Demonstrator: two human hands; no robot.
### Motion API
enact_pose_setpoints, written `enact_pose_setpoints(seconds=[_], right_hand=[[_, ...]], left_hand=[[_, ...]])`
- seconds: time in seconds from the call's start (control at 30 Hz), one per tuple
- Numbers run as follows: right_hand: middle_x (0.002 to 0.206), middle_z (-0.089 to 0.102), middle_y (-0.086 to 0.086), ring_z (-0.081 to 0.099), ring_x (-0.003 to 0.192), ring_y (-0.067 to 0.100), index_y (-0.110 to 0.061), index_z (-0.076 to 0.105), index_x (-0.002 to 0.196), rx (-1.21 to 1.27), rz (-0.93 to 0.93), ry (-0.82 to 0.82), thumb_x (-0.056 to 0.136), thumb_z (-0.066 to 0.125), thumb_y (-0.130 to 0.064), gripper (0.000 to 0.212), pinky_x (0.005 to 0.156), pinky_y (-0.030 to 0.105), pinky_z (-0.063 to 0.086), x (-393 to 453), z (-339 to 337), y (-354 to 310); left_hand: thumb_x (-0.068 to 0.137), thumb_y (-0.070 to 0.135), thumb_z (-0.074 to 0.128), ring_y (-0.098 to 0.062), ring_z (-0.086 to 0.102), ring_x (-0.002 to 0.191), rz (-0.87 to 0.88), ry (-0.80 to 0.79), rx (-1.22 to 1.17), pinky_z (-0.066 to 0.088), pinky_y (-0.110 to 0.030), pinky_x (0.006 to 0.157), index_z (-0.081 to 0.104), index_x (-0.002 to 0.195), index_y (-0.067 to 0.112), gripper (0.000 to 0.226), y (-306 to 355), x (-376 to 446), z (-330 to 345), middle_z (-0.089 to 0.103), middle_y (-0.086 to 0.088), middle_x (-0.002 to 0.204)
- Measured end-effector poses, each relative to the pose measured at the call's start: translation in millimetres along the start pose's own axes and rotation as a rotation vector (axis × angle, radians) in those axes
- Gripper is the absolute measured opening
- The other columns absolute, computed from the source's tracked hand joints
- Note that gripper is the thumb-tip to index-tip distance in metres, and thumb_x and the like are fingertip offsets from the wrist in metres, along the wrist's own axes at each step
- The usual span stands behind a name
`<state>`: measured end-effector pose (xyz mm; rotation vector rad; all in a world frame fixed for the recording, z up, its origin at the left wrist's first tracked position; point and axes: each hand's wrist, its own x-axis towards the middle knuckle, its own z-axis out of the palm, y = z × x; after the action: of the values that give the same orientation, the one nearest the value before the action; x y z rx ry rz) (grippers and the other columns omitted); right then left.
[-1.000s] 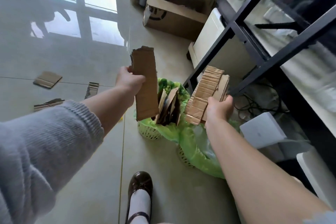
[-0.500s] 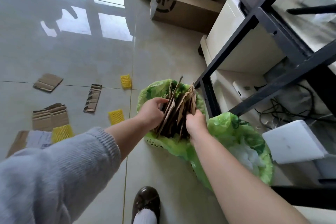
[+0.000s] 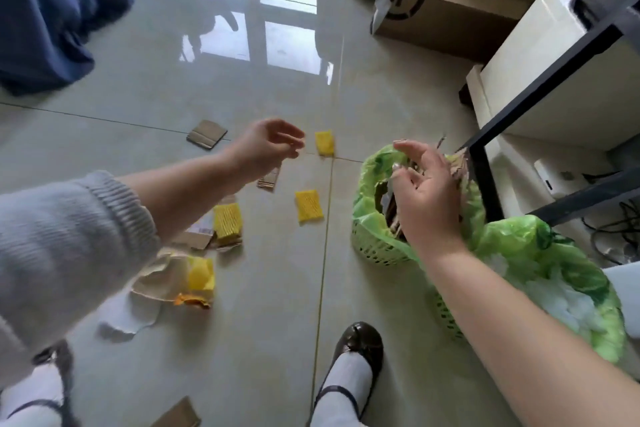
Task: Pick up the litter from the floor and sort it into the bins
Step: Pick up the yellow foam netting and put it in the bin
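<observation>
Looked like a room in a home or small office: glossy tiled floor mirroring a window, blue curtain hanging at the left. Held an opened carton by the wall, a black desk frame over tangled cables, and two bag-lined green baskets.
</observation>
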<state>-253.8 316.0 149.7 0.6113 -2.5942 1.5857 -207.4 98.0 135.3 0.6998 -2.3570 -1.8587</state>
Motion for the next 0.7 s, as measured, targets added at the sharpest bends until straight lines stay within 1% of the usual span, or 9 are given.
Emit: enact_pose_setpoints(seconds=[0.07, 0.13, 0.23, 0.33, 0.43, 0.53, 0.6, 0.67, 0.7], right_hand=[[0.108, 0.054, -0.007, 0.058, 0.104, 0.02, -0.021, 0.059, 0.109, -0.013, -0.023, -0.145, 0.087, 0.051, -0.008, 0.027, 0.093, 0.043, 0.048, -3.5, 30.0, -11.3], [0.108, 0.057, -0.005, 0.057, 0.107, 0.017, -0.024, 0.059, 0.105, -0.032, -0.018, -0.281, 0.087, 0.052, -0.009, 0.025, 0.096, 0.042, 0.046, -4.8, 63.6, -14.0], [0.108, 0.06, -0.004, 0.056, 0.11, 0.015, -0.021, 0.062, 0.108, -0.158, 0.017, -0.5, 0.088, 0.053, -0.012, 0.023, 0.098, 0.035, 0.044, -7.4, 113.2, -3.8], [0.12, 0.06, 0.0, 0.054, 0.115, 0.016, -0.021, 0.06, 0.116, -0.405, 0.042, -0.755, 0.089, 0.055, -0.025, 0.028, 0.089, 0.024, 0.039, -5.8, 163.9, 13.7], [0.129, 0.057, 0.003, 0.052, 0.119, 0.019, -0.021, 0.054, 0.126, -0.56, 0.134, -0.937, 0.089, 0.054, -0.033, 0.038, 0.092, 0.028, 0.041, -2.7, 211.7, 28.5], [0.136, 0.052, 0.004, 0.049, 0.123, 0.022, -0.019, 0.045, 0.135, -0.635, 0.189, -1.02, 0.089, 0.055, -0.034, 0.049, 0.099, 0.033, 0.041, -0.4, 255.4, 45.0], [0.141, 0.046, 0.005, 0.045, 0.127, 0.023, -0.018, 0.039, 0.139, -0.656, 0.196, -1.011, 0.088, 0.057, -0.032, 0.056, 0.102, 0.036, 0.04, 2.2, 280.5, 58.2], [0.145, 0.041, 0.004, 0.04, 0.131, 0.024, -0.019, 0.035, 0.141, -0.674, 0.15, -0.975, 0.087, 0.059, -0.031, 0.06, 0.105, 0.038, 0.037, 3.4, 299.9, 71.2], [0.146, 0.039, 0.004, 0.037, 0.133, 0.024, -0.019, 0.035, 0.141, -0.689, 0.104, -0.965, 0.087, 0.06, -0.031, 0.061, 0.106, 0.039, 0.035, 3.5, 307.8, 77.5]], left_hand=[[0.088, -0.001, 0.055, -0.015, 0.063, 0.087, -0.055, 0.052, 0.031, 0.048, -0.028, 0.073, 0.059, 0.104, 0.013, 0.022, -16.9, -9.4, -41.8, 0.066, -0.008, 0.104], [0.088, 0.001, 0.055, -0.02, 0.062, 0.094, -0.137, 0.091, 0.039, 0.05, -0.033, 0.078, 0.059, 0.105, 0.013, 0.021, -40.5, -15.9, -77.2, 0.065, -0.009, 0.106], [0.089, 0.005, 0.056, -0.02, 0.061, 0.096, -0.273, 0.129, 0.065, 0.048, -0.027, 0.071, 0.059, 0.107, 0.013, 0.02, -84.5, -21.9, -114.5, 0.064, -0.009, 0.108], [0.09, 0.009, 0.055, -0.019, 0.056, 0.096, -0.397, 0.157, 0.083, 0.043, -0.024, 0.066, 0.058, 0.112, 0.011, 0.023, -134.2, -19.5, -138.7, 0.062, -0.01, 0.109], [0.089, 0.01, 0.056, -0.02, 0.053, 0.097, -0.483, 0.199, 0.099, 0.043, -0.024, 0.066, 0.057, 0.115, 0.009, 0.026, -179.7, -7.6, -152.4, 0.061, -0.013, 0.114], [0.085, 0.012, 0.062, -0.023, 0.055, 0.102, -0.502, 0.169, 0.203, 0.047, -0.03, 0.081, 0.054, 0.12, 0.009, 0.036, -217.8, 8.6, -154.7, 0.059, -0.014, 0.12], [0.081, 0.021, 0.068, -0.026, 0.052, 0.114, -0.418, 0.044, 0.511, 0.043, -0.036, 0.096, 0.052, 0.124, 0.015, 0.047, -238.2, 20.3, -152.0, 0.055, -0.011, 0.127], [0.077, 0.027, 0.07, -0.025, 0.045, 0.122, -0.276, -0.088, 0.798, 0.04, -0.036, 0.099, 0.049, 0.127, 0.022, 0.055, -253.6, 29.6, -147.4, 0.049, -0.006, 0.133], [0.076, 0.029, 0.071, -0.024, 0.043, 0.124, -0.22, -0.13, 0.869, 0.039, -0.036, 0.099, 0.048, 0.128, 0.025, 0.058, -258.9, 34.2, -145.4, 0.047, -0.004, 0.136]])
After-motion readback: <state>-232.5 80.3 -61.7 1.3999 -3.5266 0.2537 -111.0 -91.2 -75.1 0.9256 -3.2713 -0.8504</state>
